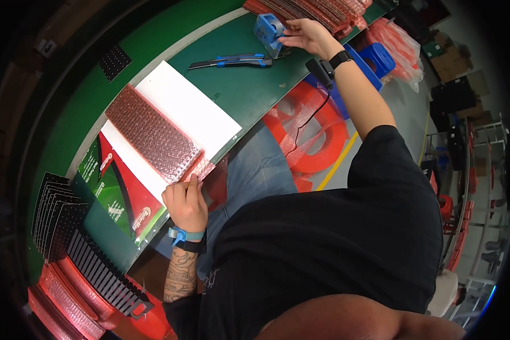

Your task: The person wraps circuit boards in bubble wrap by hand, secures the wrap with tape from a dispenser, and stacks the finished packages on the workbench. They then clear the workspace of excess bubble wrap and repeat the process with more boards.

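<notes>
My left hand [186,205] presses down on the near corner of a flat package wrapped in pink bubble wrap [153,136]. The package lies on a white sheet [192,107] on the green table [249,90]. My right hand [306,35] reaches far across the table. Its fingers rest on a blue tape dispenser [266,28]. A blue and black utility knife [232,60] lies between the dispenser and the white sheet.
A red and green printed card [119,198] sticks out from under the white sheet. Black perforated plates [56,221] are fanned at the table's end. Pink bubble-wrapped stacks [317,11] lie beyond the dispenser. A red bubble wrap roll [317,136] and a blue stool [379,59] stand on the floor.
</notes>
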`<move>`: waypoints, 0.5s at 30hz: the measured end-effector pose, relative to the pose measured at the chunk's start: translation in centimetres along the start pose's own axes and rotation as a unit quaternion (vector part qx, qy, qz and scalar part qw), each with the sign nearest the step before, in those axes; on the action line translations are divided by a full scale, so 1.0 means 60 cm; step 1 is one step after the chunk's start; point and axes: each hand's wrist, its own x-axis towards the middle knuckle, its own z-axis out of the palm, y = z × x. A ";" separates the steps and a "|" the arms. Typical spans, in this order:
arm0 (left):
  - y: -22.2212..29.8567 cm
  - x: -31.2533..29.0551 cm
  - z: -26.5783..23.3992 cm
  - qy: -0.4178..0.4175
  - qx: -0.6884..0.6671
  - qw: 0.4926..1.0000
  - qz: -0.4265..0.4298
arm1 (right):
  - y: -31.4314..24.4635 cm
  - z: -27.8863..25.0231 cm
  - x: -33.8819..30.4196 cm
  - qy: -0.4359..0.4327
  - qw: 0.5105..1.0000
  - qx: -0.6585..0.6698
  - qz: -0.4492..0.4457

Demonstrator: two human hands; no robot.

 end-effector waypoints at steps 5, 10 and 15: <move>0.004 0.006 -0.001 -0.001 0.015 1.000 0.010 | 0.018 -0.020 0.030 0.026 0.996 0.074 -0.034; 0.002 0.006 0.004 -0.002 0.028 1.000 0.003 | -0.002 -0.012 0.001 0.031 0.999 -0.029 -0.023; 0.002 0.008 0.004 0.006 0.021 1.000 0.007 | 0.004 -0.073 0.021 0.017 0.992 -0.116 0.054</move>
